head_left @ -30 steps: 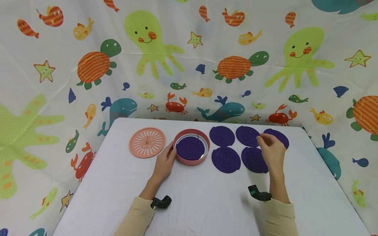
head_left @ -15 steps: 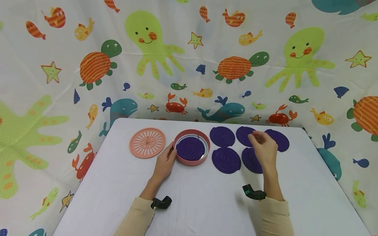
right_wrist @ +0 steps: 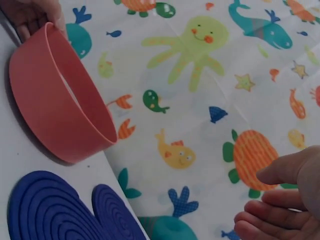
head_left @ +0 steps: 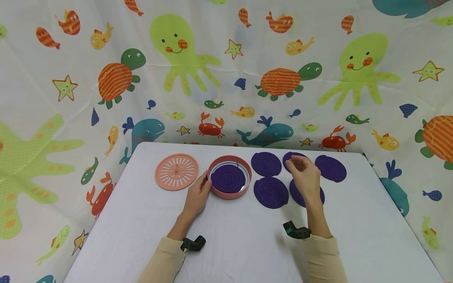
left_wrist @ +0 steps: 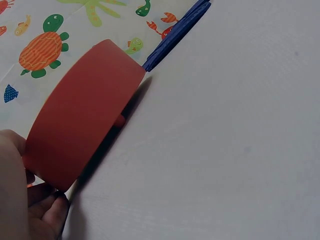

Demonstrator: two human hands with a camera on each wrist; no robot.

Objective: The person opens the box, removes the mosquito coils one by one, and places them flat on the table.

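Observation:
A round pink mosquito coil holder (head_left: 249, 177) stands on the table, with a purple mosquito coil (head_left: 228, 179) lying inside it. My left hand (head_left: 196, 193) grips the holder's left side, and the left wrist view shows thumb and fingers at the wall and lower edge. Above the right-hand group of coils hovers my right hand (head_left: 306, 175), partly covering the upper middle coil (head_left: 288, 158) and the lower right coil (head_left: 296, 195). Nothing is between its thumb and loosely bent fingers in the right wrist view.
A pink slotted lid (head_left: 166, 171) lies left of the holder. More purple coils lie flat: an upper left coil (head_left: 266, 164), a lower left coil (head_left: 271, 192) and a far right coil (head_left: 331, 168). A printed curtain (head_left: 226, 94) hangs behind the white table (head_left: 244, 243).
My right hand has moved left, from beside the far right coil to over the middle ones, uncovering the far right coil. The left hand and the holder have stayed put.

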